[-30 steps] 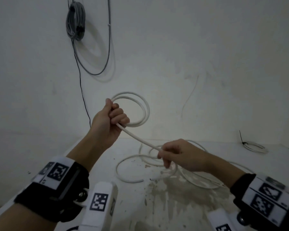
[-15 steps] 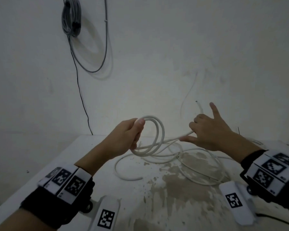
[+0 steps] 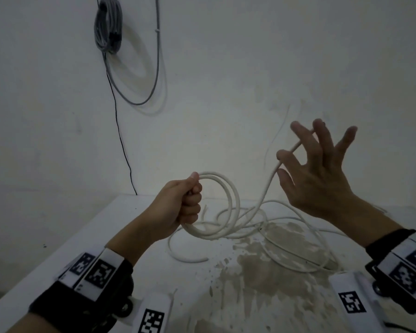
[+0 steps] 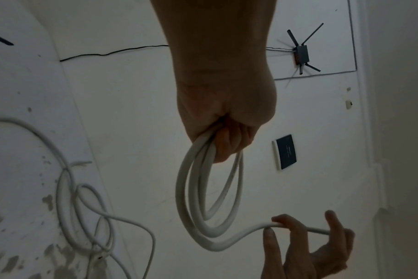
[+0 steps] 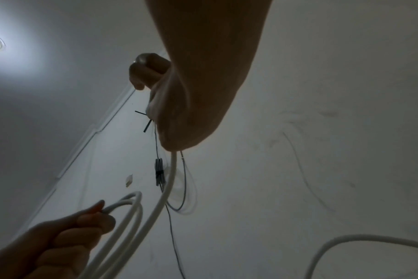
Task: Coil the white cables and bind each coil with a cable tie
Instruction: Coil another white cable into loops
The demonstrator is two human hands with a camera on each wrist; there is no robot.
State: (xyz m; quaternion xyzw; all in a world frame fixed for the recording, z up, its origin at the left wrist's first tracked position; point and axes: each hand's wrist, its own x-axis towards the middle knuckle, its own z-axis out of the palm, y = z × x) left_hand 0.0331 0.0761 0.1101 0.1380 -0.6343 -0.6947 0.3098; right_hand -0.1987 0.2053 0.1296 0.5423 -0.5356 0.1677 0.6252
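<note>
Left hand (image 3: 181, 205): we grip the coil (image 3: 220, 207) in a closed fist, several loops bunched at one side, held above the desk (image 3: 120, 227).
Right hand (image 3: 315, 174): fingers spread and nearly straight; the free tail of the white cable (image 3: 267, 186) only threads between them, not clamped.
Feel: we judge it light, springy and smooth, so loops want to spring apart.
Hold: we would pinch where the loops cross, and guide the tail loosely.
Loose cables (image 3: 286, 239): lying slack on the desk.

White cable (image 3: 228, 203): thick loops held raised, slack tangled on the table (image 3: 120, 227).
</note>
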